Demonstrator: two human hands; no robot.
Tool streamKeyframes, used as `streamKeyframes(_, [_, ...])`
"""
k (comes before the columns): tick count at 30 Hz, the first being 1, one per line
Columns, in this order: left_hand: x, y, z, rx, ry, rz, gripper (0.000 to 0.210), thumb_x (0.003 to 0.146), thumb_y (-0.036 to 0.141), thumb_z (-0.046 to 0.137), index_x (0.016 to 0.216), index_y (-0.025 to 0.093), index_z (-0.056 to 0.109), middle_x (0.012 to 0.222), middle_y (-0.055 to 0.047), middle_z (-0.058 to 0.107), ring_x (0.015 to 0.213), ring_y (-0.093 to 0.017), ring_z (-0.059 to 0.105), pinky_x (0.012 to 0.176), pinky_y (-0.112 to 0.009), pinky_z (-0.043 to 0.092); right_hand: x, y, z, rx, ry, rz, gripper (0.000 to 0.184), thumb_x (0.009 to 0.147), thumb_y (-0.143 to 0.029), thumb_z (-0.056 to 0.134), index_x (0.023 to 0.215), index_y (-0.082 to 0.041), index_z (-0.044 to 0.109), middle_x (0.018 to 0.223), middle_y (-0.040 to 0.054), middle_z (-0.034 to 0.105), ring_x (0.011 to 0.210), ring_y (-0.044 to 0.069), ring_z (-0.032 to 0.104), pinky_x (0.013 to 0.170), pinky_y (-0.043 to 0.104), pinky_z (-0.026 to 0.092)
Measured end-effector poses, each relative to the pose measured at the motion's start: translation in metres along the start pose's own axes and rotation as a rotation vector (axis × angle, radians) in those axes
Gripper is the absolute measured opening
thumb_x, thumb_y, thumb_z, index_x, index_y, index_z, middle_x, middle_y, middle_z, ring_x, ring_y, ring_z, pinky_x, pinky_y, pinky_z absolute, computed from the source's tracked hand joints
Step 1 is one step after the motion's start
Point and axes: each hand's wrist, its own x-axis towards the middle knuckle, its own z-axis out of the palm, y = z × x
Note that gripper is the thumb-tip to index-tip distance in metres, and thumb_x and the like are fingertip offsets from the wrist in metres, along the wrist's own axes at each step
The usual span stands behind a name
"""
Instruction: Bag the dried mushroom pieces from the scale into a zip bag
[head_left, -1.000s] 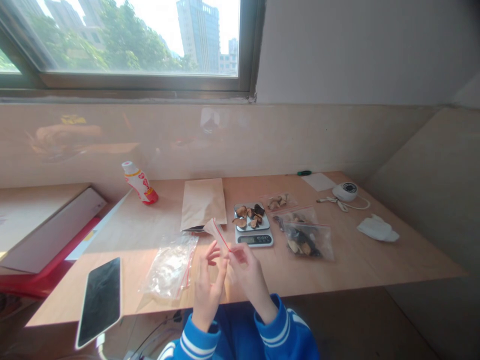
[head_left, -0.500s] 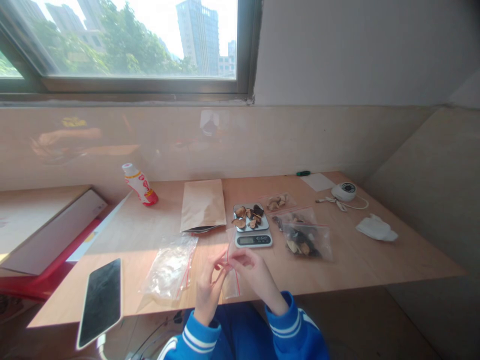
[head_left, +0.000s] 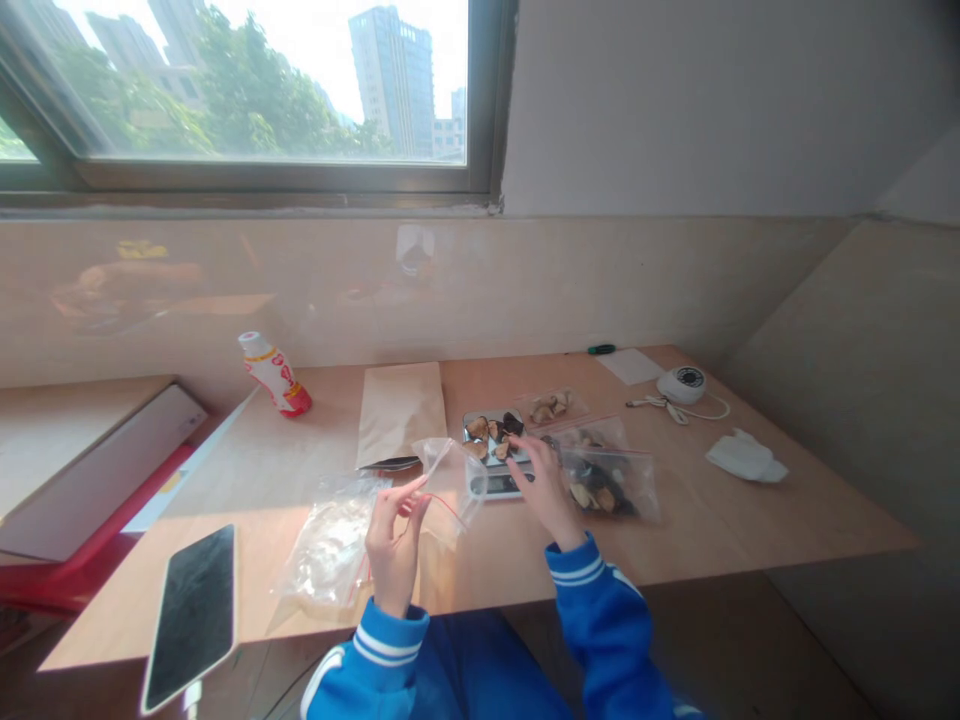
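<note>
one crinkly clear bag (head_left: 450,478) (left hand (head_left: 391,540))

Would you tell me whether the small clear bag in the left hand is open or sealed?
Open: the left hand holds the zip bag by its red-lined mouth, which gapes wide.

Your left hand (head_left: 391,540) pinches the red-striped mouth of a small clear plastic zip bag (head_left: 450,478), holding it open above the pale wooden table (head_left: 750,520). Your right hand (head_left: 546,485) reaches over the small silver digital scale (head_left: 496,462), fingertips at the dried brown slices (head_left: 491,432) piled on its platform.
</note>
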Motion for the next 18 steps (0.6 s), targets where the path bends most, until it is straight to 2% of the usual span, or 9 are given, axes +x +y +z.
streamKeyframes(3, [0.007, 0.008, 0.01, 0.024, 0.028, 0.054, 0.022, 0.083, 0.036, 0.06, 0.099, 0.024, 0.067, 0.092, -0.004, 0.057, 0.085, -0.018, 0.057, 0.08, -0.033, 0.048, 0.019, 0.017, 0.007, -0.271, -0.014, -0.081, 0.045, 0.086, -0.034, 0.052, 0.129, -0.022, 0.051, 0.131, 0.0157, 0.048, 0.121, 0.033, 0.044, 0.096, 0.052, 0.04])
streamKeyframes(7, [0.009, 0.01, 0.018, 0.042, 0.082, 0.096, 0.019, 0.086, 0.035, 0.056, 0.097, 0.022, 0.065, 0.1, -0.006, 0.057, 0.101, -0.021, 0.055, 0.093, -0.04, 0.044, 0.032, 0.027, 0.013, -0.371, -0.112, -0.143, 0.042, 0.087, -0.034, 0.052, 0.128, -0.023, 0.052, 0.124, 0.0138, 0.054, 0.114, 0.031, 0.049, 0.093, 0.047, 0.042])
streamKeyframes(11, [0.003, 0.008, 0.028, -0.054, 0.08, 0.037, 0.019, 0.089, 0.034, 0.051, 0.1, 0.021, 0.058, 0.119, -0.01, 0.054, 0.112, -0.023, 0.053, 0.098, -0.045, 0.04, 0.034, 0.026, 0.013, -0.326, -0.142, -0.165, 0.036, 0.087, -0.033, 0.055, 0.121, -0.021, 0.055, 0.115, 0.0123, 0.06, 0.106, 0.029, 0.054, 0.089, 0.044, 0.044])
streamKeyframes(18, [-0.01, 0.009, 0.051, -0.202, 0.029, -0.093, 0.024, 0.091, 0.042, 0.042, 0.102, 0.021, 0.044, 0.142, -0.017, 0.038, 0.128, -0.024, 0.043, 0.102, -0.05, 0.035, 0.037, 0.029, 0.017, -0.146, -0.045, -0.142, 0.015, 0.083, -0.026, 0.059, 0.097, -0.02, 0.059, 0.099, 0.008, 0.062, 0.095, 0.025, 0.055, 0.086, 0.04, 0.046])
